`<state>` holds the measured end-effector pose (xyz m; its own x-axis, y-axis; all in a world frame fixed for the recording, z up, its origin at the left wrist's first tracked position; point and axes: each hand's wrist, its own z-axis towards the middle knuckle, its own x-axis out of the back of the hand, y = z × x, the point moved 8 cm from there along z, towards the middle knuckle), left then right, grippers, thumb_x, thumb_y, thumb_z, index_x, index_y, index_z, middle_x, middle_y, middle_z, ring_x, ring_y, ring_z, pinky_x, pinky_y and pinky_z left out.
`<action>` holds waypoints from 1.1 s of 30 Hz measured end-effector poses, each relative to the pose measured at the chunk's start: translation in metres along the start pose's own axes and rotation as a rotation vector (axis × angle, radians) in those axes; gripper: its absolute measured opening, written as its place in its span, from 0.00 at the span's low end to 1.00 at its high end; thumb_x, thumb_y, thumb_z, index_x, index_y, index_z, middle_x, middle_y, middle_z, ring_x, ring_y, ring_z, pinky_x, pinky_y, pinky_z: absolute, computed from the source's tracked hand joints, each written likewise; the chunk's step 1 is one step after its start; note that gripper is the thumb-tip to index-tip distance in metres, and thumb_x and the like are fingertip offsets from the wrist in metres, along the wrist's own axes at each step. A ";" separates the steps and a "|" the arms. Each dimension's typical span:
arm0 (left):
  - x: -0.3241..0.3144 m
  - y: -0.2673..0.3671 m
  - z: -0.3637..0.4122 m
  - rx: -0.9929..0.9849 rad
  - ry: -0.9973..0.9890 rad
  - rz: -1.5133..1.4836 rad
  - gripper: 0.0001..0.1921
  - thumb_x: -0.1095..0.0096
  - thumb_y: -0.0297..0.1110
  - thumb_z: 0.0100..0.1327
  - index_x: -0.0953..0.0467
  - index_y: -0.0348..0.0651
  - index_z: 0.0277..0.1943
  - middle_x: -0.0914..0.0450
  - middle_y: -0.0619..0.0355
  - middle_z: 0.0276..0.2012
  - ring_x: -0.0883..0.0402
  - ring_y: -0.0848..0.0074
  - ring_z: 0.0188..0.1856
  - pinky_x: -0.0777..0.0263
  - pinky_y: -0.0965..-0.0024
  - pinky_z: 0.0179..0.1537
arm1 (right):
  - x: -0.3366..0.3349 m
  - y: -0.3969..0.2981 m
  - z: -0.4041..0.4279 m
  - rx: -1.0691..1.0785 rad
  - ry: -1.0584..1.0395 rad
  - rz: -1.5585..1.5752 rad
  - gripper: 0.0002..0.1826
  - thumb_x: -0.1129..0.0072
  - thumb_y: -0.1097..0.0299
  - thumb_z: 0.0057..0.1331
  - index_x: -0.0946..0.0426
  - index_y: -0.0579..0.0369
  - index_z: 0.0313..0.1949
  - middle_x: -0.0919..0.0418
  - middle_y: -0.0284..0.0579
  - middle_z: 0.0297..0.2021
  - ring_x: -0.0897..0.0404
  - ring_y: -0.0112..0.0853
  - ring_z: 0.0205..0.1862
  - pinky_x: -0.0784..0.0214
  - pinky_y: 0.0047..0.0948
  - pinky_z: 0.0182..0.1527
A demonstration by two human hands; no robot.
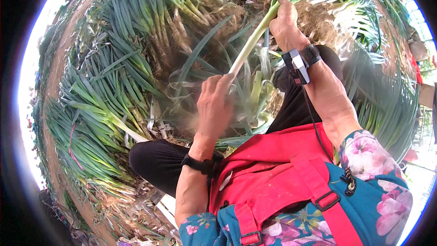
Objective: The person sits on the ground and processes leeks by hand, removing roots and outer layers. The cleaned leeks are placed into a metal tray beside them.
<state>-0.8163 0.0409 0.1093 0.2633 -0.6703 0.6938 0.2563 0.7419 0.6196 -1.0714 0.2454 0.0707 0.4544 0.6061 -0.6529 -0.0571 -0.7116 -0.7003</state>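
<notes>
A long leek [251, 46] slants across the upper middle, its white shaft towards me and its green leaves at the top. My right hand [286, 20] is closed round it where the shaft turns green. At the lower white end, my left hand [215, 104] has its fingers against the shaft; the hand is slightly blurred, and its fingertips are partly hidden. Loose stripped leaves [257, 89] lie below the shaft, between my knees. Another leek [128, 128] lies by my left knee, its white end at the knee.
Piles of leeks with roots [136, 10] spread along the left and top. A bundle with a pink tie [73, 147] lies at the far left. White-shafted leeks [355, 13] are heaped at the upper right, with more green leaves [382, 106] beside my right arm.
</notes>
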 end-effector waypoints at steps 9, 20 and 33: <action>-0.007 -0.026 -0.009 0.056 0.039 0.000 0.10 0.33 0.22 0.57 0.20 0.42 0.41 0.23 0.52 0.36 0.21 0.62 0.40 0.26 0.64 0.43 | -0.009 -0.007 -0.005 0.033 -0.055 -0.016 0.05 0.47 0.69 0.74 0.26 0.56 0.43 0.23 0.42 0.31 0.22 0.35 0.30 0.26 0.36 0.36; 0.095 -0.161 -0.127 0.934 0.874 -0.869 0.06 0.42 0.29 0.71 0.24 0.36 0.45 0.23 0.59 0.38 0.23 0.69 0.39 0.26 0.65 0.46 | -0.001 -0.012 0.001 -0.011 -0.025 -0.011 0.07 0.45 0.65 0.74 0.26 0.53 0.43 0.23 0.41 0.31 0.22 0.36 0.32 0.27 0.40 0.40; -0.019 -0.056 -0.062 0.554 -0.359 -0.283 0.09 0.34 0.29 0.61 0.26 0.34 0.38 0.22 0.53 0.24 0.24 0.71 0.26 0.27 0.64 0.32 | -0.013 -0.008 -0.041 -0.028 0.015 -0.065 0.13 0.42 0.68 0.71 0.28 0.52 0.53 0.28 0.34 0.37 0.35 0.26 0.37 0.39 0.28 0.45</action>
<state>-0.7782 0.0116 0.0387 -0.0903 -0.8624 0.4981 -0.2655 0.5029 0.8226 -1.0406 0.2285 0.0970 0.4697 0.6457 -0.6020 -0.0021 -0.6811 -0.7322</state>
